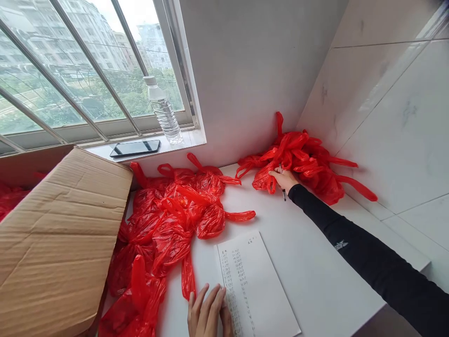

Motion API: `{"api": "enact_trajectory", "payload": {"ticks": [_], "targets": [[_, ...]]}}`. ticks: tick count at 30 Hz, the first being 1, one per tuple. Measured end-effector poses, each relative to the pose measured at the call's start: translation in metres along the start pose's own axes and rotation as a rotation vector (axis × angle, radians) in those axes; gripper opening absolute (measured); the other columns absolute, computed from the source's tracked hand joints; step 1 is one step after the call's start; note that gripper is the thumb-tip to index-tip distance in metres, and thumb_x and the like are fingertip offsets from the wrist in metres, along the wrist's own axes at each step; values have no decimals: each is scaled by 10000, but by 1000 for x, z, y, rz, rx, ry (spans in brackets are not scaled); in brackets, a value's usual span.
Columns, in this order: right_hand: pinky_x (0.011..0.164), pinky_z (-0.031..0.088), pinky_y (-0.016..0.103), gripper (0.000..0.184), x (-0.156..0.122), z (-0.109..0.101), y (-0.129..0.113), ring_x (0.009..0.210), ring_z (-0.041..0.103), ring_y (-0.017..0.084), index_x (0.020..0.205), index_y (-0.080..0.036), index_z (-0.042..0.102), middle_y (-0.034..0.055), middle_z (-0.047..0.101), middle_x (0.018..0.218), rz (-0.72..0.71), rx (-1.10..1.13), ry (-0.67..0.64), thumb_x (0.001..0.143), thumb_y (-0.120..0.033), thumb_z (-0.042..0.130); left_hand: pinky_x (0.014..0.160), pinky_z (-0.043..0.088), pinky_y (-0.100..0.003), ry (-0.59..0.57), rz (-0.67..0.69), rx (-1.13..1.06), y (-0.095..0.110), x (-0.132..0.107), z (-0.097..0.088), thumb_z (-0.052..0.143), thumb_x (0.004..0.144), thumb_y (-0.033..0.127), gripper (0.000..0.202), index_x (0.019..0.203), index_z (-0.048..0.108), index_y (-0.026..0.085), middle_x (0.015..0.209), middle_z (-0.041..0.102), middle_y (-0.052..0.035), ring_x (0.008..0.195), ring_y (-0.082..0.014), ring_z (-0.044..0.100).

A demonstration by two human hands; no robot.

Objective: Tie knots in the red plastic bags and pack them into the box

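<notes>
My right hand, in a black sleeve, reaches to the pile of knotted red plastic bags in the far right corner. A pen is held in it, the tip sticking out below the palm. Its fingers touch one small red bag at the pile's left edge; whether they grip it I cannot tell. Near the bottom, my left hand lies with fingers stretched out along the left edge of a paper pad. Handwritten columns of figures cover the pad's left part.
More tied red bags lie heaped left of the pad. Beside them stands an open cardboard box with red bags inside. A phone and a water bottle are on the sill by the barred window. Tiled wall borders the white tabletop.
</notes>
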State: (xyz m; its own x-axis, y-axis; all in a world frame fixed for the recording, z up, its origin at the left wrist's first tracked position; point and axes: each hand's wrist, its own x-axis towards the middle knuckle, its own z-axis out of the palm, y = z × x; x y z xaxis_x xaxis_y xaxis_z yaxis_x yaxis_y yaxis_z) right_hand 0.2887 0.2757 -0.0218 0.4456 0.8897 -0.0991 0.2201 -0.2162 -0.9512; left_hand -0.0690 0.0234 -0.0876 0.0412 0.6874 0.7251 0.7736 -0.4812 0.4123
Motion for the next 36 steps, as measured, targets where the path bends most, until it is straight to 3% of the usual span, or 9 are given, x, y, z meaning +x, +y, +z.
{"api": "enact_trajectory", "payload": {"ticks": [9,14,17,21,25,27,31,33,36], "targets": [[358,216,180,288,-62,-5,-13,373,339,49,859,-177,565,-92,463,546,52,130,-137,831,-440,680,1083,381,-541,-18,-66,-40,6,3,-8,593,859,96,272,1064,719,223,1000,757,-75,1084,-285,646],[389,289,196,360,-123,-18,-27,421,432,81,919,-192,571,-51,550,596,80,215,-317,738,-464,723,1019,450,-468,-18,-134,-99,21,13,-18,620,842,81,342,1141,693,230,1080,727,-76,1085,-265,632],[411,292,201,308,-168,-27,-35,426,397,79,965,-202,585,-63,525,582,93,252,-486,796,-435,694,970,483,-423,-72,-494,-348,47,28,-17,608,900,224,285,1179,664,236,1166,690,-86,1095,-253,624],[530,391,239,218,-226,-34,-45,518,466,109,1040,-220,624,-37,575,658,54,332,-769,877,-363,646,917,518,-421,-265,-1170,-1082,82,56,-5,537,933,491,454,1289,586,212,1283,639,-128,1141,-284,616],[693,457,302,211,-261,-38,-40,627,515,147,956,-211,661,-1,595,738,18,296,-993,897,-411,629,929,511,-427,-325,-1380,-1551,95,69,4,623,877,489,500,1229,643,134,1142,710,-152,1058,-322,667],[573,407,274,300,-265,-40,-28,509,385,105,845,-203,640,-25,516,640,44,224,-993,915,-489,579,916,516,-413,-268,-1424,-1515,94,67,2,713,826,400,427,1152,675,127,1033,744,-129,984,-313,695],[427,205,254,370,-256,-41,2,451,198,71,712,-207,572,-29,500,637,171,150,-725,899,-525,555,858,533,-368,-234,-1443,-1423,91,60,-9,787,760,307,408,1125,674,163,1036,750,-103,899,-277,716],[425,190,249,300,-252,-37,9,456,196,71,734,-215,587,-34,497,648,217,152,-673,867,-482,619,823,540,-354,-279,-1430,-1408,92,60,-14,789,757,308,430,1146,667,172,1067,743,-107,878,-272,718],[488,313,245,283,-251,-27,6,506,347,91,784,-207,605,-35,493,648,247,293,-770,845,-474,678,802,544,-350,-366,-1384,-1385,95,60,-18,798,743,341,441,1121,679,148,1069,738,-123,885,-285,712]]}}
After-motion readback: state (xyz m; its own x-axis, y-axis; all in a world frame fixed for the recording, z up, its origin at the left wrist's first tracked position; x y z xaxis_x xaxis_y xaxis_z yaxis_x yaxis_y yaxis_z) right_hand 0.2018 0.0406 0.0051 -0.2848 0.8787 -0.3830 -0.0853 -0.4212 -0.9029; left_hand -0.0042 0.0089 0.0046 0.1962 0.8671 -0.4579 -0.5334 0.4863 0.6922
